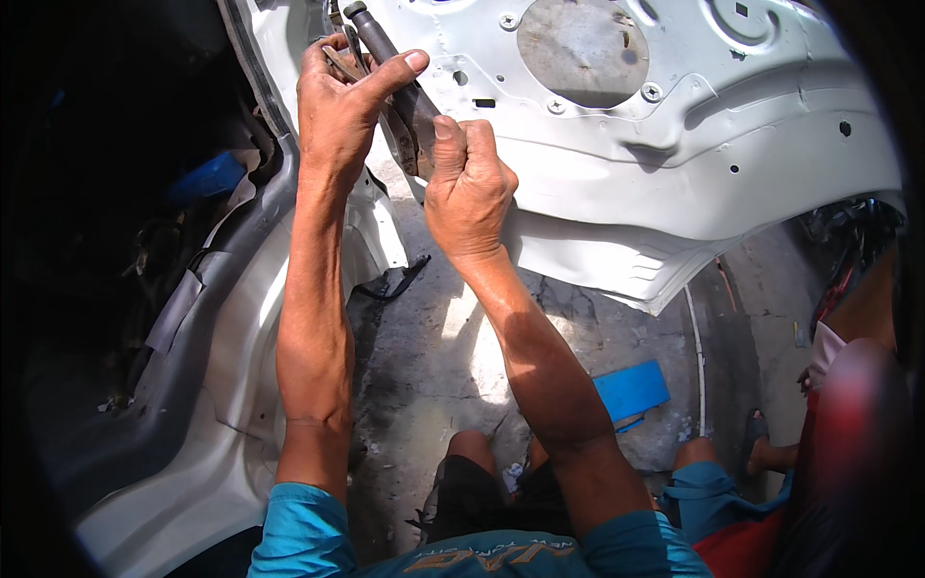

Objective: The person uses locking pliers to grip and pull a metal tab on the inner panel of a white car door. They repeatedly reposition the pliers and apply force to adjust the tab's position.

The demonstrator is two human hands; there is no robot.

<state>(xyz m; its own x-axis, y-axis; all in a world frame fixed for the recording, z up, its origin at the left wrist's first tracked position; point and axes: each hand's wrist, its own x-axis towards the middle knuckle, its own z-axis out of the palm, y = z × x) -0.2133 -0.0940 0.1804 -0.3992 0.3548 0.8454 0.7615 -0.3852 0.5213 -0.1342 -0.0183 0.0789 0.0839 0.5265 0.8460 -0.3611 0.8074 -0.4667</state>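
Observation:
My right hand (470, 191) is closed round the lower part of a dark tool with a long cylindrical shaft (383, 39) and a knobbed upper end. The tool slants up and to the left, beside the edge of a white vehicle door panel (597, 183). Just left of it, my left hand (335, 120) has its fingers curled at a thin, worn metal piece (343, 65). The left thumb lies across the tool's shaft. Whether the thin piece belongs to the tool I cannot tell, and my fingers hide part of both.
At left is the white vehicle body with its dark door opening and sill (217, 395). A blue flat object (631, 393) lies on the concrete floor (414, 356), near a pale hose or pipe (698, 356). Another person's leg and sandalled foot (761, 448) are at right.

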